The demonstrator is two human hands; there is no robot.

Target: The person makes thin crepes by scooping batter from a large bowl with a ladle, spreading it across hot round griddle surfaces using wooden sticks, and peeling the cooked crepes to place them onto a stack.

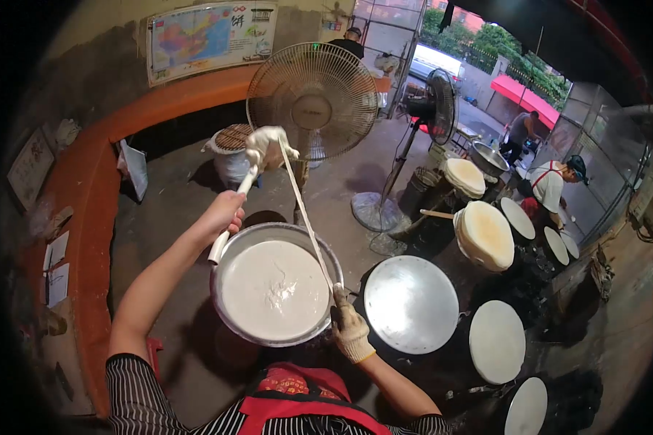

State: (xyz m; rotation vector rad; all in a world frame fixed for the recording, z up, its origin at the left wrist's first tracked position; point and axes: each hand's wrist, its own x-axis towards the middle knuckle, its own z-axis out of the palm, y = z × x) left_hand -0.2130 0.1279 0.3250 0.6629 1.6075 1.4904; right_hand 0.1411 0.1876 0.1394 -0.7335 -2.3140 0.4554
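Note:
My left hand point(225, 214), bare, is closed around a white stick point(247, 182) tilted up and away from me. A white lump point(268, 145), dough or cloth, I cannot tell which, sits at its far end. From it a thin pale strip point(302, 204) stretches taut down to my right hand point(351, 326). That hand wears a soiled knit glove and pinches the strip's lower end at the basin's right rim. Below and between my hands stands a large metal basin point(275, 341) of creamy white batter point(272, 290), with ripples in its middle.
A bare round griddle point(411, 304) is right of the basin. Griddles with pale rounds point(497, 341) curve along the right. Stacked flatbreads point(484, 235) stand beyond. Two fans point(312, 109) are ahead. A person in an apron point(549, 185) bends at the far right; others are farther back.

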